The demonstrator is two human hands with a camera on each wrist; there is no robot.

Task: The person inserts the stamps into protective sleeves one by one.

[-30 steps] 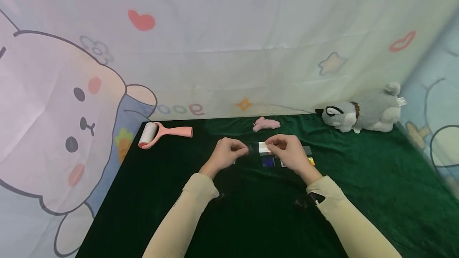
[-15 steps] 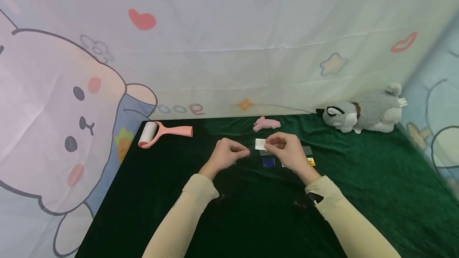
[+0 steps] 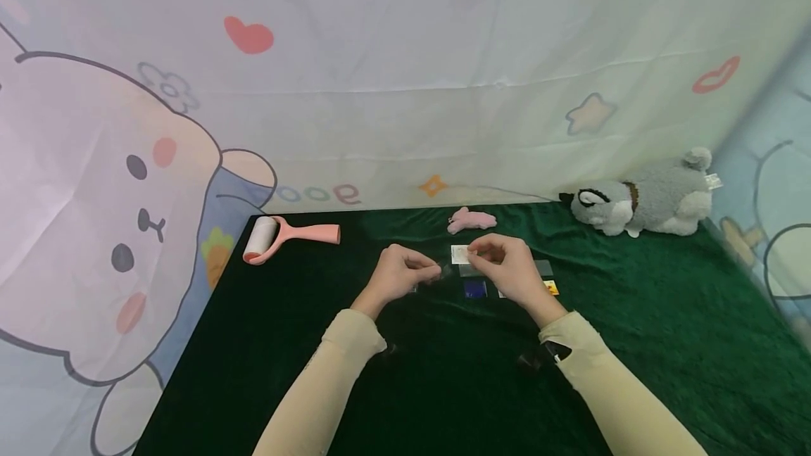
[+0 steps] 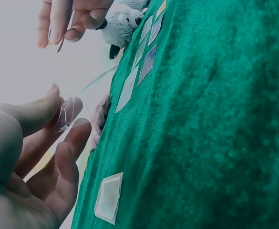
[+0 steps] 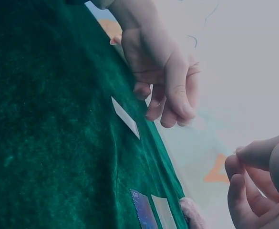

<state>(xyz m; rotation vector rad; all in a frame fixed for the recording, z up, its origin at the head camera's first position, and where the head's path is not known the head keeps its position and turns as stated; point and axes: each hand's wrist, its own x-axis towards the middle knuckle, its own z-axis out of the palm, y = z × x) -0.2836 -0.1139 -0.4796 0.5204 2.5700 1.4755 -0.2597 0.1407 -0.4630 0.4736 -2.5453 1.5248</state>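
In the head view my left hand (image 3: 399, 274) is left of centre above the green cloth. Its thumb and fingers pinch a small clear plastic sleeve (image 4: 68, 117), best seen in the left wrist view. My right hand (image 3: 510, 269) pinches a small white stamp (image 3: 459, 254) by its edge, which turns edge-on in the left wrist view. Below it lie a blue stamp (image 3: 475, 289) with a perforated edge and a greyish sleeve (image 3: 469, 271). Under my left hand rests a pale stamp (image 4: 109, 198) on the cloth, mostly hidden in the head view.
Right of my right hand lie another greyish sleeve (image 3: 543, 268) and a yellow stamp (image 3: 551, 288). Farther back are a pink plush toy (image 3: 471, 220) and a grey plush dog (image 3: 646, 199). A pink lint roller (image 3: 298, 233) lies at the left, before the printed curtain (image 3: 405, 90).
Since one second ago, the white stamp has risen slightly and shifted left with my right hand, uncovering more of the sleeve below. My left hand has hardly moved and keeps its pinch.
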